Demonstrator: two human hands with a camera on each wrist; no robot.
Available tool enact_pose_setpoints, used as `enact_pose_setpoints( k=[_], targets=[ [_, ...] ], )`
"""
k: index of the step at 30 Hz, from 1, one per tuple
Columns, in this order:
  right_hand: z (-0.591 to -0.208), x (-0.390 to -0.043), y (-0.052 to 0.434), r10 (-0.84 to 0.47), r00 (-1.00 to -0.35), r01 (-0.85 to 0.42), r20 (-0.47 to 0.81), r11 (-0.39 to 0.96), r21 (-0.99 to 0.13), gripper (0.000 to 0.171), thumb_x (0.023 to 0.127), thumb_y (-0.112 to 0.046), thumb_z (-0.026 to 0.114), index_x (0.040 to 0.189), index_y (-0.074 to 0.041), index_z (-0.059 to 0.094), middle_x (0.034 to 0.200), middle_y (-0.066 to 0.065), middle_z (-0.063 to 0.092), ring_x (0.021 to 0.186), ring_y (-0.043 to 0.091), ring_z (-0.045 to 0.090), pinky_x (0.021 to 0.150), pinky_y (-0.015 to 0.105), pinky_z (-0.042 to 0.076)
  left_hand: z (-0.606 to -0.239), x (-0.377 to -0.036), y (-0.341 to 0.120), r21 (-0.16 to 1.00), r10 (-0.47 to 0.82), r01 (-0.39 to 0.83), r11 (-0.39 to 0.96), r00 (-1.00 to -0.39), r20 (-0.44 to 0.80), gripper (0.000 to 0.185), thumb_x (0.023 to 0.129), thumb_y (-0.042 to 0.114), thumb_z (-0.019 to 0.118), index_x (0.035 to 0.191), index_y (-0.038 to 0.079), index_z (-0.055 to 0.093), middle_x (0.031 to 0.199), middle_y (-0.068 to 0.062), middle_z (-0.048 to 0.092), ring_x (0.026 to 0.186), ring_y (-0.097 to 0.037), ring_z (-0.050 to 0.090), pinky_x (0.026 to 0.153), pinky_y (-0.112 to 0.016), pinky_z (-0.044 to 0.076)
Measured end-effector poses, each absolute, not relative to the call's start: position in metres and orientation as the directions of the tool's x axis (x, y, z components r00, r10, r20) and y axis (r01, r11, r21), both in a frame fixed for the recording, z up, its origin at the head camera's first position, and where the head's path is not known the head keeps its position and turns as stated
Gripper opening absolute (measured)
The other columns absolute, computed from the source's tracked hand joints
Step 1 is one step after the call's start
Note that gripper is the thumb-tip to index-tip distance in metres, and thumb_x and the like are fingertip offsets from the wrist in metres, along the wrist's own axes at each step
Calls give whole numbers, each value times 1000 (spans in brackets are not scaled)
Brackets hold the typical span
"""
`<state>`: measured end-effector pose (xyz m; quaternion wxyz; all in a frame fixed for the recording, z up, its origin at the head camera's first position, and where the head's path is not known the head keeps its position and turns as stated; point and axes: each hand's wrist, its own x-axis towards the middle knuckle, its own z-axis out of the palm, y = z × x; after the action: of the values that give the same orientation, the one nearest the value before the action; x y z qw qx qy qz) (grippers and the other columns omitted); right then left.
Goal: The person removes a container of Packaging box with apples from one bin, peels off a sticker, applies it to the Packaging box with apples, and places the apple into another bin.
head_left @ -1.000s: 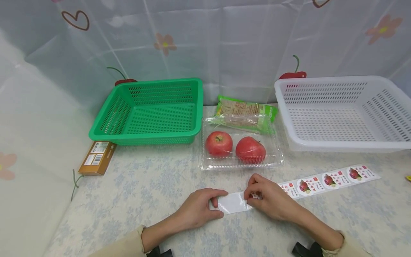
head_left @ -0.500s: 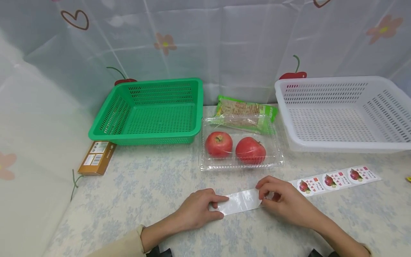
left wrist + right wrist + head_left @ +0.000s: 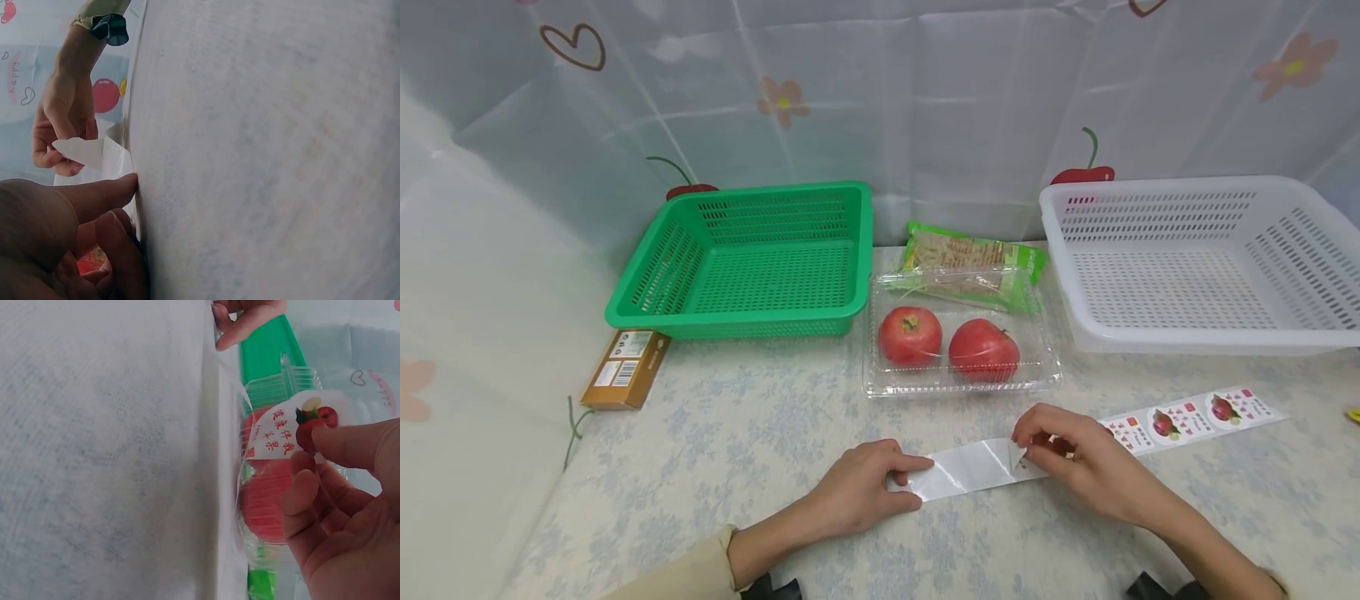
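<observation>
Between finger and thumb, my right hand (image 3: 1086, 454) pinches an apple sticker (image 3: 281, 428) by its edge. The sticker is printed with red apples and red writing, and it is partly lifted off its strip. Toward my left hand (image 3: 868, 487), the strip's backing paper (image 3: 966, 469) lies bare, shiny and white. My left index finger and thumb press on the left end of the strip, against the table. To the right of my right hand, the sticker strip (image 3: 1195, 419) carries more printed stickers. In the left wrist view the lifted sticker (image 3: 84, 152) shows its white back.
Beyond the hands sits a clear plastic box (image 3: 887, 388) with two red apples (image 3: 911, 337). A green-edged food packet (image 3: 970, 262) lies behind it. A green basket (image 3: 737, 325) stands left, a white basket (image 3: 1217, 337) right. A brown box (image 3: 627, 369) touches the green basket.
My right hand has moved to the right, peeling the sticker back, and more bare backing paper shows. My left hand has stayed at the strip's left end.
</observation>
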<state>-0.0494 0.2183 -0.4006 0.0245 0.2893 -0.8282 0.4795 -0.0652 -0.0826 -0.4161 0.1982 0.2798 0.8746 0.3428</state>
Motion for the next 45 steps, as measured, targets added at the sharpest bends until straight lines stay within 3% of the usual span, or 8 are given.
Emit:
enact_pose_setpoints(
  k=[12,19,26,31,34,40,45],
  targets=[
    [-378,-60,225,-377,-864,-486,332,454,-747,42,81,21,64,95,-19,61,79,-5,60,63,11,55,51,23,43,-416,-66,-83,728,627,327,602,-759,-177,40,84,18,80,123,16,71,76,14,50,65,-1,40,58,-17,36],
    [-356,-71,222,-320,-872,-488,371,511,-708,34,82,15,69,99,-15,65,89,-5,64,67,9,54,57,21,45,-415,-67,-85,741,641,338,579,-751,-158,36,85,15,78,121,17,73,77,13,51,67,0,43,60,-18,38],
    [-339,-107,198,-288,-901,-426,324,448,-786,19,90,6,66,105,-5,62,90,2,64,65,16,53,53,25,45,-415,-71,-89,798,657,283,532,-732,-178,33,84,12,78,117,16,75,80,14,54,67,-1,48,63,-20,42],
    [-331,-136,184,-304,-910,-394,283,414,-821,16,92,5,62,106,-1,58,86,8,60,66,24,55,53,27,45,-411,-75,-89,866,662,171,470,-717,-218,27,88,18,76,114,14,75,80,11,60,54,-4,49,54,-20,43],
    [-327,-150,179,-313,-914,-376,258,414,-829,15,92,4,61,106,-1,57,89,10,60,70,26,56,55,27,44,-403,-79,-90,899,626,145,413,-763,-164,27,90,21,74,115,11,74,80,8,62,54,-5,48,53,-20,41],
    [-326,-170,175,-312,-922,-361,231,469,-806,17,92,5,61,108,1,59,94,12,60,78,24,54,63,26,45,-382,-94,-94,923,424,251,292,-899,110,31,90,16,74,118,6,72,71,1,50,61,-11,43,54,-23,35],
    [-330,-179,174,-323,-925,-342,198,486,-804,17,91,6,61,107,1,59,95,13,61,79,25,55,66,28,45,-379,-109,-93,899,268,281,335,-944,194,43,89,21,76,129,10,66,72,-3,42,64,-14,39,56,-25,31]
  ],
)
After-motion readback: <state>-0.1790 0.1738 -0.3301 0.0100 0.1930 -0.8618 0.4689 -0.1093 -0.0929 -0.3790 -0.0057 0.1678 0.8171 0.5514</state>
